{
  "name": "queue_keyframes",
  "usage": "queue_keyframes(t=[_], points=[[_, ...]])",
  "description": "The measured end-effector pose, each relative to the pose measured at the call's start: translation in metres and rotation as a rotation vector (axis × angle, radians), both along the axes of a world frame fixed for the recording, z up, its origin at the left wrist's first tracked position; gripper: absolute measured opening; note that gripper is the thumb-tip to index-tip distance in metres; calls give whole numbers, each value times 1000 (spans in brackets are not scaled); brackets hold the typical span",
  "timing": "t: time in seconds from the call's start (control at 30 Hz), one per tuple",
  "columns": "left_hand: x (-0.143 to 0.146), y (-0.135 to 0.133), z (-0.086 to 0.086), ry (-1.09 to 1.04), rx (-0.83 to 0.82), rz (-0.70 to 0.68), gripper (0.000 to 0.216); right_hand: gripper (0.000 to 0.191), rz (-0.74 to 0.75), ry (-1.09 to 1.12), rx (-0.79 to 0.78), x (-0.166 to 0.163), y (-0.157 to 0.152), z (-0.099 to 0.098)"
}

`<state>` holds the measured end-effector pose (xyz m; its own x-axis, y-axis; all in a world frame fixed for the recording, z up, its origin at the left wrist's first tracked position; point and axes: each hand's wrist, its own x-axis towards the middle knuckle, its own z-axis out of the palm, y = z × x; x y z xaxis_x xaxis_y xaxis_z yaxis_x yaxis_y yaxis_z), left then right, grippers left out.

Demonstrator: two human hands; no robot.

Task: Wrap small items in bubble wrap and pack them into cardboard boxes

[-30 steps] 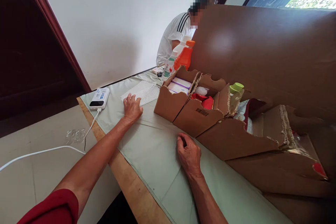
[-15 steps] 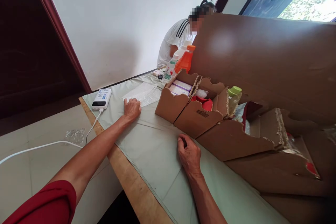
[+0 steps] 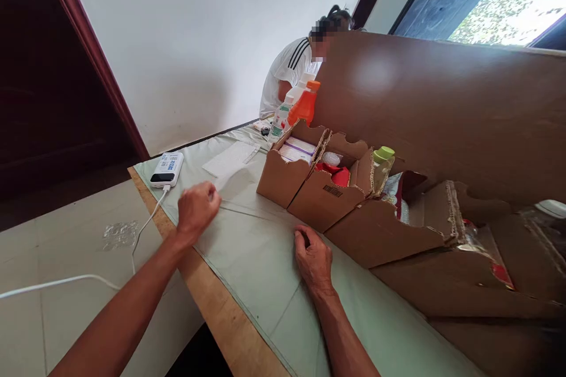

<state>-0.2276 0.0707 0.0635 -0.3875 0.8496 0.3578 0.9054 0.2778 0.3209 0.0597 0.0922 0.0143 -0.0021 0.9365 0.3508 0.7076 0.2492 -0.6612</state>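
My left hand (image 3: 197,207) is closed in a pinch above the left part of the cloth-covered table. From its fingers trails a thin, see-through sheet of bubble wrap (image 3: 233,175), blurred by motion. Just behind lies more whitish bubble wrap (image 3: 230,157), flat on the table. Near the front of the cardboard boxes, my right hand (image 3: 313,256) rests on the cloth with fingers curled, thumb against forefinger, and nothing visible in it.
A white power bank (image 3: 167,169) with a cable lies at the table's left corner. Cardboard boxes (image 3: 325,197) holding packaged goods run along the right. An orange bottle (image 3: 304,105) and a clear bottle (image 3: 279,119) stand behind them. Another person (image 3: 287,73) sits at the far end.
My left hand has pulled back toward me from the bubble wrap, drawing a clear sheet with it. My right hand stays in place on the cloth. The view has shifted slightly.
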Motion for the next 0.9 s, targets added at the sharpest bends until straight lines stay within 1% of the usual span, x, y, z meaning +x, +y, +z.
queue_keyframes(t=[0.07,0.1,0.17,0.27,0.33,0.4,0.43,0.47,0.53,0.57,0.6,0.67,0.77,0.9], points=[[16,-16,-18,-13,-13,-92,16,37,19,31,7,-4,-4,9],[23,-20,-26,-18,-16,-130,15,38,34,49,15,-7,-5,18],[32,-24,-38,-30,-12,-184,12,40,69,77,49,-17,-6,43],[34,-23,-45,-60,6,-231,9,52,117,21,96,-39,4,97],[31,-22,-45,-94,19,-252,8,64,136,-115,45,-55,20,130],[30,-22,-45,-145,41,-258,9,68,138,-283,-39,-71,38,151],[29,-22,-46,-178,57,-254,11,64,134,-351,-67,-77,46,156],[28,-21,-47,-216,76,-244,13,55,128,-399,-78,-83,53,158],[26,-19,-50,-305,125,-210,13,34,111,-432,-60,-91,63,155],[24,-18,-51,-357,154,-185,12,26,102,-428,-42,-93,65,152],[22,-16,-52,-412,187,-155,11,22,93,-424,-20,-95,66,149],[15,-13,-53,-531,260,-83,8,20,82,-416,23,-95,63,145],[4,-10,-54,-706,368,35,16,19,100,-403,73,-95,48,142],[-5,-11,-57,-884,468,140,23,18,198,-382,109,-88,7,141]])
